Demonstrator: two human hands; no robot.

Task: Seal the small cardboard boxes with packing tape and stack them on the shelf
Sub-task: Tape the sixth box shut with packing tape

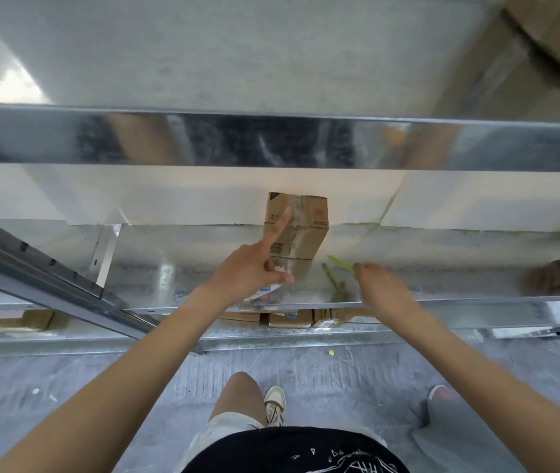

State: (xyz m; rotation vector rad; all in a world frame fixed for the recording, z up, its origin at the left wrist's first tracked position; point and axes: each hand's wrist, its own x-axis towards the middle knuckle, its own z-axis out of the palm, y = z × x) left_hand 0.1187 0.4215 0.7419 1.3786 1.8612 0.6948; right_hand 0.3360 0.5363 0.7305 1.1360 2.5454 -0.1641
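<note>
Looking down at a metal shelf (442, 247) across mid-frame. Small cardboard boxes (297, 230) stand stacked at centre on its shiny deck, against the pale back panel; clear packing tape (297, 213) runs over their faces. My left hand (254, 268) is at the stack's left side: index finger straight, lying up along the upper box's face, thumb out toward the lower box, other fingers curled, gripping nothing I can see. My right hand (384, 288), just right of centre, pinches a thin green tool (341, 263) at its fingertips; its green reflection shows on the deck. More boxes (302, 317) sit on the tier below, partly hidden by the shelf edge.
</note>
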